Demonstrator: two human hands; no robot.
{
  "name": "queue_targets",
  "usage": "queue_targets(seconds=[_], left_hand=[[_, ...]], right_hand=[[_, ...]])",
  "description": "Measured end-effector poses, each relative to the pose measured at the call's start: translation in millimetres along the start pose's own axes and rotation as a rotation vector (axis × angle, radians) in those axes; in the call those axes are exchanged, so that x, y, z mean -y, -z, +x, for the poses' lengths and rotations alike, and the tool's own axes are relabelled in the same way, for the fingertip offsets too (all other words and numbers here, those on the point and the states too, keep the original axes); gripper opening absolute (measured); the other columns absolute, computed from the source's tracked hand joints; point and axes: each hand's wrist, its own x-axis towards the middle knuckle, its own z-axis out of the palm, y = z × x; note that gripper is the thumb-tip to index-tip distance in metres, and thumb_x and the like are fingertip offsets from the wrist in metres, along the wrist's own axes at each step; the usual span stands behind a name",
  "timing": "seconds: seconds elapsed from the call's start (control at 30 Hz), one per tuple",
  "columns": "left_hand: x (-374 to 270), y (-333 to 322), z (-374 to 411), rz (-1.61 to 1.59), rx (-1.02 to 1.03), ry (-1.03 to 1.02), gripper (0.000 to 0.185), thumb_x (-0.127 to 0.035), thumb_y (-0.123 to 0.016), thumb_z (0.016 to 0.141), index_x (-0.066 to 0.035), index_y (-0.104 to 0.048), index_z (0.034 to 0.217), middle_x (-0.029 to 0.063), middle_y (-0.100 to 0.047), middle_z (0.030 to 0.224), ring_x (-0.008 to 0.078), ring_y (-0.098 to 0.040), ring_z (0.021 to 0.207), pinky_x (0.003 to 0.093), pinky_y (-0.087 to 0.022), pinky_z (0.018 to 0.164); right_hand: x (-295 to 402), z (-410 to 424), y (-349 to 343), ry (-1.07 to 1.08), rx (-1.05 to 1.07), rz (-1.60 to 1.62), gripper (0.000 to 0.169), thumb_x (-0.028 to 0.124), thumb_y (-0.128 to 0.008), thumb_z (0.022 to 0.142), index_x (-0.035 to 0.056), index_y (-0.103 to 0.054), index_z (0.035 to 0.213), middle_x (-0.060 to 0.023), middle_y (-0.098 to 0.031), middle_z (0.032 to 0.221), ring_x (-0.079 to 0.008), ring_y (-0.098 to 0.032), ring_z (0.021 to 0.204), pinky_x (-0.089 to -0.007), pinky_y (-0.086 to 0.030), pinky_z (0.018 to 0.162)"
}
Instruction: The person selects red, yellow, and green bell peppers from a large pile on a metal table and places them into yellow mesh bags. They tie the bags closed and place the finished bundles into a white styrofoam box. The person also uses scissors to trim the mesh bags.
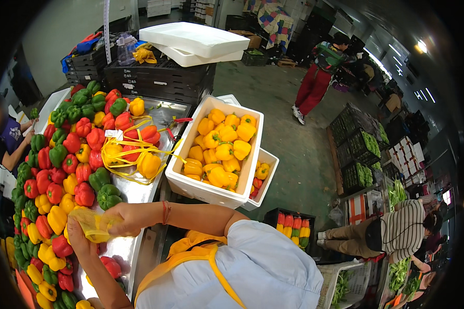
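Observation:
Both hands are at a yellow mesh net bag (88, 225), over the edge of the pepper pile. My right hand (128, 218), with a red string on its wrist, grips the bag's right side. At the bag's left side my left hand (78, 235) pinches the netting. Red, green and yellow bell peppers (84, 194) lie heaped on the steel table (149, 199). Yellow straps (129, 156) lie loose over some peppers, with red-handled scissors (174, 127) beyond them. A white foam box (213, 197) full of yellow peppers stands to the right of the table.
Black crates (158, 79) stand stacked beyond the table, with white foam lids (193, 40) on top. A smaller foam box (268, 183) and a black crate of packed peppers (280, 211) stand at the right. A person in purple is across the pile; other people stand farther off.

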Motion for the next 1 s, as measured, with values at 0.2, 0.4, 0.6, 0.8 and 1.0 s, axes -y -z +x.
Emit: queue_targets(seconds=[0.2,0.4,0.6,0.8,1.0], left_hand=[[5.9,-23.9,-16.5,-0.146,-0.198,0.126,0.031,-0.031,-0.046,0.086,-0.004,-0.047,0.101,0.0064,-0.054,0.087,0.0177,-0.056,0.070,0.0295,-0.047,0.058],[17.4,-31.8,-32.0,0.003,0.646,0.323,0.043,-0.038,-0.070,0.068,-0.004,-0.048,0.084,0.0010,-0.047,0.064,0.0119,-0.047,0.050,0.0245,-0.038,0.042],[-1.4,-12.8,-20.3,-0.009,0.124,0.005,0.047,-0.035,-0.051,0.083,-0.005,-0.038,0.117,0.0067,-0.050,0.110,0.0185,-0.052,0.097,0.0327,-0.046,0.080],[-10.7,-7.1,-13.0,-0.070,0.139,-0.028,0.043,-0.035,-0.049,0.085,-0.003,-0.042,0.112,0.0061,-0.052,0.102,0.0163,-0.053,0.088,0.0287,-0.045,0.074],[11.3,-44.6,-33.7,0.220,0.186,0.118,0.038,-0.031,-0.049,0.085,-0.002,-0.045,0.109,0.0047,-0.054,0.096,0.0134,-0.053,0.080,0.0242,-0.043,0.068]], right_hand=[[11.7,-1.9,11.3,0.141,-0.200,-0.173,0.024,0.026,-0.053,0.084,0.0025,-0.055,0.091,0.0036,-0.047,0.060,-0.0025,-0.039,0.051,-0.0184,-0.033,0.044],[5.5,10.3,14.5,0.411,-0.248,-0.079,0.020,0.023,-0.043,0.089,0.0038,-0.048,0.086,0.0003,-0.047,0.061,-0.0052,-0.041,0.047,-0.0196,-0.033,0.043],[6.7,6.0,14.7,0.061,-0.081,0.123,0.026,0.029,-0.048,0.087,0.0027,-0.051,0.089,0.0000,-0.052,0.071,-0.0068,-0.049,0.067,-0.0203,-0.043,0.059],[11.2,11.2,1.9,0.297,-0.014,-0.368,0.025,0.021,-0.054,0.083,0.0005,-0.054,0.097,0.0018,-0.054,0.073,-0.0055,-0.048,0.068,-0.0209,-0.041,0.061],[14.8,17.5,20.6,0.468,-0.258,-0.090,0.018,0.023,-0.047,0.088,0.0052,-0.045,0.089,-0.0007,-0.047,0.063,-0.0071,-0.046,0.055,-0.0217,-0.039,0.052]])
